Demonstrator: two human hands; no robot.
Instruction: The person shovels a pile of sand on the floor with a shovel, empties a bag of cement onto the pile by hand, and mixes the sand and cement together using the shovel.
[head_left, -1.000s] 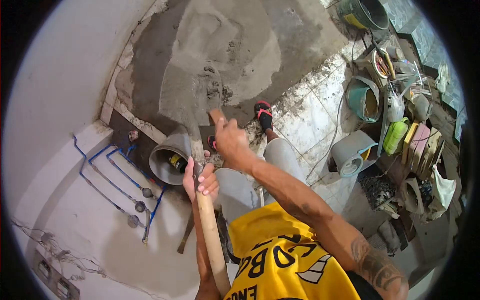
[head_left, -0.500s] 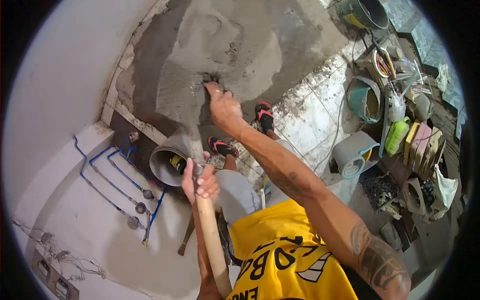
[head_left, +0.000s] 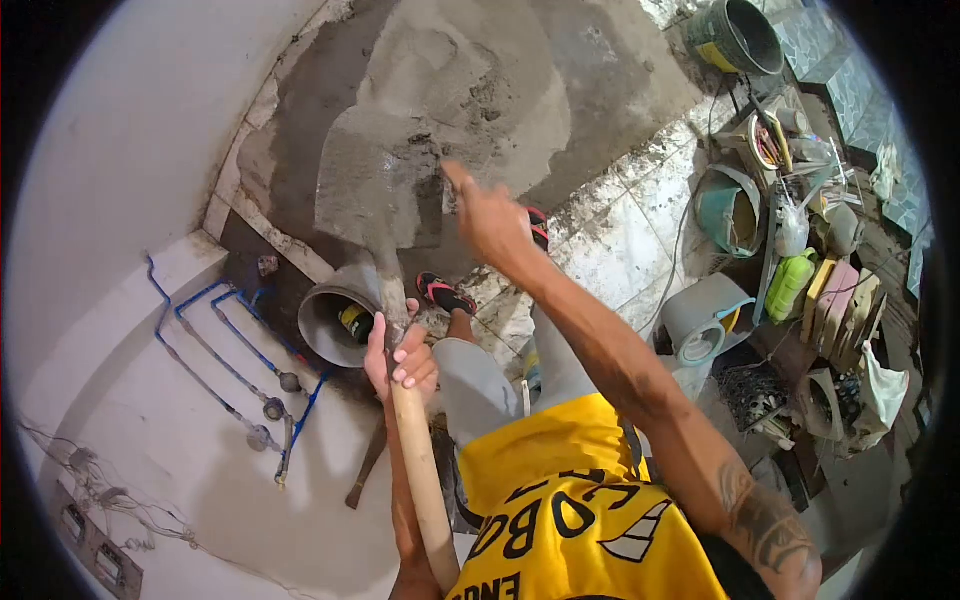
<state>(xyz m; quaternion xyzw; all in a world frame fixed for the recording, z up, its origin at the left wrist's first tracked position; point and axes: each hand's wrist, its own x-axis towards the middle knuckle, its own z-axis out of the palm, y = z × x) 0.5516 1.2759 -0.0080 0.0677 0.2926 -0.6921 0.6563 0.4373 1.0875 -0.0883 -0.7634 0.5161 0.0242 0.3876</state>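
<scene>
A shovel lies across the view. Its pale wooden handle (head_left: 422, 465) runs up from the bottom edge, and its broad cement-coated blade (head_left: 352, 190) is over the grey mortar. My left hand (head_left: 402, 355) is wrapped around the shaft near the handle's top. My right hand (head_left: 492, 222) hovers just right of the blade, slightly blurred, its index finger stretched toward it and nothing visible in its grasp. Beyond the blade spreads a heap of wet mortar (head_left: 510, 85) on the floor, with dark clumps near the blade's edge.
A bucket (head_left: 318, 325) lies tipped beside my left hand. To the right are a dark bucket (head_left: 735, 40), a teal bucket (head_left: 722, 215), a grey pail (head_left: 690, 310) and a green bottle (head_left: 790, 287) among clutter. Blue pipes (head_left: 205, 300) line the left wall. My sandalled foot (head_left: 445, 294) is near the blade.
My right hand has drawn back from the blade's surface toward the right, its index finger now lifted away. The left hand keeps its grip on the shovel in nearly the same place.
</scene>
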